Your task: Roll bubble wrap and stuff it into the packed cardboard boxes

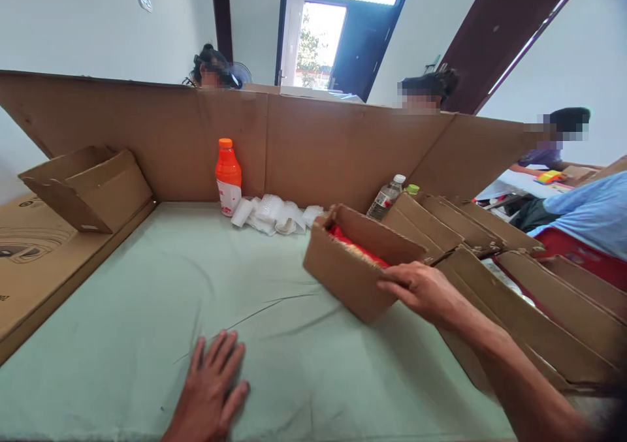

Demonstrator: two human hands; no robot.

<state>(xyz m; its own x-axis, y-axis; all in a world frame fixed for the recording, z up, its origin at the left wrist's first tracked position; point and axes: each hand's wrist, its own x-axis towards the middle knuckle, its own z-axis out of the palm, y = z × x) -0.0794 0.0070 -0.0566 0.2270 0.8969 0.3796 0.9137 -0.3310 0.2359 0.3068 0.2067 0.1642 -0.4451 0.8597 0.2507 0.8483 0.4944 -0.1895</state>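
My right hand [416, 288] grips the near corner of a small open cardboard box [343, 272], fingers closed over its wall. Inside the box shows a red packet [360, 249], partly hidden by the side; its kind I cannot make out. The box stands tilted at an angle on the right half of the table, beside a row of other boxes. My left hand [210, 386] lies flat near the table's front edge with fingers spread, and it holds nothing.
An orange bottle [228, 181] and crumpled white packaging [274, 215] sit by the cardboard partition [313, 148]. A clear bottle [386, 197] stands behind several cardboard boxes [529, 311] on the right. At left, another box [112, 187] rests on a large carton [39, 259]. Other people sit beyond.
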